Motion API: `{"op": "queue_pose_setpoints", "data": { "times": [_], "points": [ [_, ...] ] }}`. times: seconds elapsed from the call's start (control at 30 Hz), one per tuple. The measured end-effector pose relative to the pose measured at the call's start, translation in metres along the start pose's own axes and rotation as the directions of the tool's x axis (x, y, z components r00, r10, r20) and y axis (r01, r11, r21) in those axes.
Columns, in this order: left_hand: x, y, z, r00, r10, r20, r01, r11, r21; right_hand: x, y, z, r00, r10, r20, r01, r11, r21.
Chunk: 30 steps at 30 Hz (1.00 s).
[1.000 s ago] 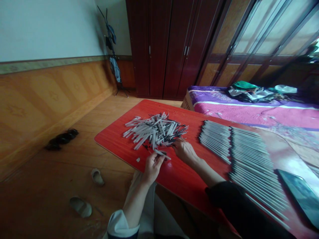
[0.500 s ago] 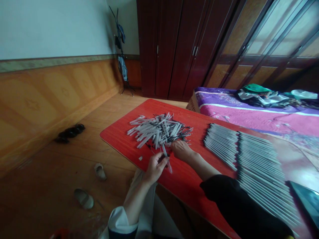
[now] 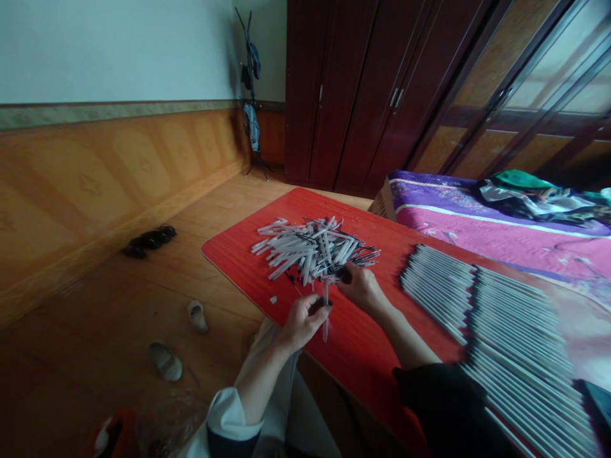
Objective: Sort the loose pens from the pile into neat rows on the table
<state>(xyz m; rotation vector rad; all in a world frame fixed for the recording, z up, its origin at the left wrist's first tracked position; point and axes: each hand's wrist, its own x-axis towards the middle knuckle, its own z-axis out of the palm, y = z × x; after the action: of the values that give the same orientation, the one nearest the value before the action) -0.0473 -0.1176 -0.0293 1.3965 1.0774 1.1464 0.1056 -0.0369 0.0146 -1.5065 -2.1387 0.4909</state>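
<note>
On the floor, left of the pile (image 3: 305,251), lie dark objects (image 3: 150,240), too blurred to identify; two pale shoes (image 3: 165,361) lie left of the pile and nearer the viewer. The coat rack (image 3: 253,105) stands beyond the pile, to its left. The pile, of loose white tubes and thin dark sticks, lies on the far left part of the red table (image 3: 356,359). A white scrap (image 3: 273,299) lies just on the near-left side of the pile. The left hand (image 3: 301,324) is on the near side of the pile, thumb and forefinger clamped on one tube (image 3: 326,291). This tube is in front of the pile; whether it stands upright or is tilted cannot be told. The right hand (image 3: 363,287) is at the near-right edge of the pile, fingers together at the dark sticks; whether they grip one cannot be told. The wardrobe (image 3: 348,76) stands beyond the pile. Right of the pile, well apart from it, a short row (image 3: 438,286) and a long row (image 3: 525,343) of pale rods lie side by side, dark ends toward the pile. The bed (image 3: 429,197), bearing clothes (image 3: 525,181), stands beyond the pile, to its right. A dark slab (image 3: 594,407), cut off by the view, is farthest right of the pile.
</note>
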Motion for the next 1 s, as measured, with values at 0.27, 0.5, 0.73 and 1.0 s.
{"op": "queue_pose_setpoints", "data": {
  "times": [0.27, 0.5, 0.73, 1.0],
  "points": [
    [-0.001, 0.001, 0.001, 0.997, -0.021, 0.077, 0.023, 1.0, -0.021, 0.002, -0.014, -0.022, 0.945, 0.326, 0.015, -0.126, 0.324, 0.937],
    [-0.002, 0.003, 0.001, 0.997, -0.01, 0.08, 0.011, 1.0, -0.019, 0.003, -0.019, -0.019, 0.952, 0.305, 0.03, -0.129, 0.31, 0.942],
    [-0.002, 0.005, 0.001, 0.997, -0.017, 0.075, 0.018, 1.0, -0.012, 0.004, -0.015, -0.02, 0.93, 0.367, 0.002, -0.121, 0.301, 0.946],
    [-0.002, 0.007, 0.002, 0.995, -0.004, 0.098, 0.001, 0.999, 0.033, -0.002, -0.011, -0.013, 0.966, 0.25, -0.065, -0.055, 0.446, 0.893]
  ]
}}
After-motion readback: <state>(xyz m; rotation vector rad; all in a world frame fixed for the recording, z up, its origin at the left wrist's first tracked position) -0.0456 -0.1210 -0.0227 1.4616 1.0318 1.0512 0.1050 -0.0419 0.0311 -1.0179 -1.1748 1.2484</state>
